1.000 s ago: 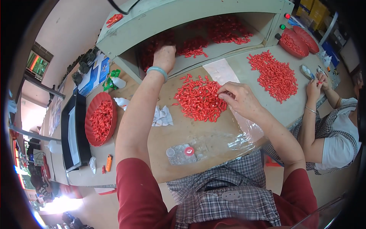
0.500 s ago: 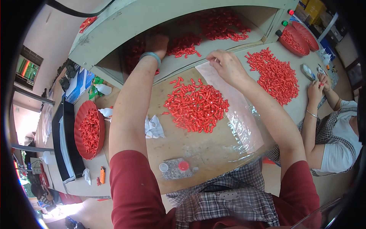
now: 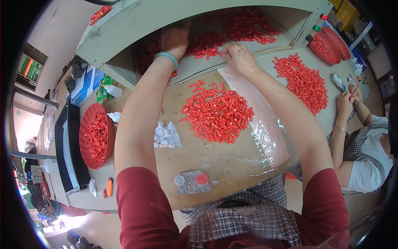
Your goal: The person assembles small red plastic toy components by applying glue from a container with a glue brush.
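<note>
My left hand (image 3: 175, 40) reaches into the dark opening of a pale grey metal box (image 3: 120, 35), above small red pieces. Its fingers are lost in shadow, and a light green bangle circles the wrist. At the opening's front edge is my right hand (image 3: 240, 59), its fingers curled together beside a cluster of small red pieces (image 3: 205, 45). Whether anything is pinched there is too small to tell. More such pieces (image 3: 251, 25) lie deeper in the box. Between my forearms, a heap of the same red pieces (image 3: 217, 114) rests on the brown board (image 3: 224, 159).
A pink strip (image 3: 257, 108) under clear plastic runs beside the heap. Crumpled tissue (image 3: 167, 135) and a small glittery container (image 3: 192, 182) lie nearer. Red dishes (image 3: 108, 139) of pieces stand left and far right. Another heap (image 3: 302, 83) lies near a co-worker's hands (image 3: 348, 99).
My right hand has moved slightly forward and left, up to the red pieces at the opening. My left hand has shifted a little right inside the box. The whole view has tilted slightly.
</note>
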`<state>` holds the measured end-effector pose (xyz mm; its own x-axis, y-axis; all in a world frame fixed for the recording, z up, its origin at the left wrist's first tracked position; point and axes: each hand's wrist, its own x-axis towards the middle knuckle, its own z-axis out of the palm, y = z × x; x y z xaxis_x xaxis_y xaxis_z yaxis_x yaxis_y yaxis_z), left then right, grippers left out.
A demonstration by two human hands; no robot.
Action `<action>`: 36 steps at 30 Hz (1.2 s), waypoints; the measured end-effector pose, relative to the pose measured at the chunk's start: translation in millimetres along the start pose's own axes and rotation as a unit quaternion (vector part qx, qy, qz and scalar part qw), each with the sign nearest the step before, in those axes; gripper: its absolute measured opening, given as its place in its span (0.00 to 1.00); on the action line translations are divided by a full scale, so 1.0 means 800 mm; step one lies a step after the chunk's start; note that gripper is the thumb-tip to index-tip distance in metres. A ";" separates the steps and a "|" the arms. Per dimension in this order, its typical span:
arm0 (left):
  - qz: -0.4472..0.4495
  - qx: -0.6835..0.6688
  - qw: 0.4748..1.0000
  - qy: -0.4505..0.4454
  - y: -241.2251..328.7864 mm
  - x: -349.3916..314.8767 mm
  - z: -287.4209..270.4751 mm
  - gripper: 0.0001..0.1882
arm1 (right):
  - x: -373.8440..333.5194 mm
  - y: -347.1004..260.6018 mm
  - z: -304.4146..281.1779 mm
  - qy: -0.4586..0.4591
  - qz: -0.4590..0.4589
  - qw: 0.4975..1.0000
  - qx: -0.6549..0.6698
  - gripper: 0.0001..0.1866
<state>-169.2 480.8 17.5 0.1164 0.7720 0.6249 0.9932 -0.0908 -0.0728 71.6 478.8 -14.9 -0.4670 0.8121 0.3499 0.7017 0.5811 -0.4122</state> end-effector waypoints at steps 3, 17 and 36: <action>-0.052 -0.057 0.996 -0.039 0.037 0.003 -0.040 0.08 | -0.008 0.008 -0.015 -0.001 -0.003 0.998 0.058 0.08; -0.287 -0.666 0.671 -0.153 0.138 -0.131 -0.252 0.12 | -0.166 -0.070 -0.121 -0.095 0.073 0.834 0.538 0.05; -0.352 -0.676 0.634 -0.130 0.258 -0.335 -0.363 0.12 | -0.334 -0.162 -0.157 -0.200 0.041 0.773 0.601 0.09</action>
<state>4.2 72.7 60.8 -0.1859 0.9821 -0.0294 -0.0885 0.0131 0.9960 173.1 179.7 50.4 -0.7454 0.6602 0.0921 -0.1557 -0.0382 -0.9871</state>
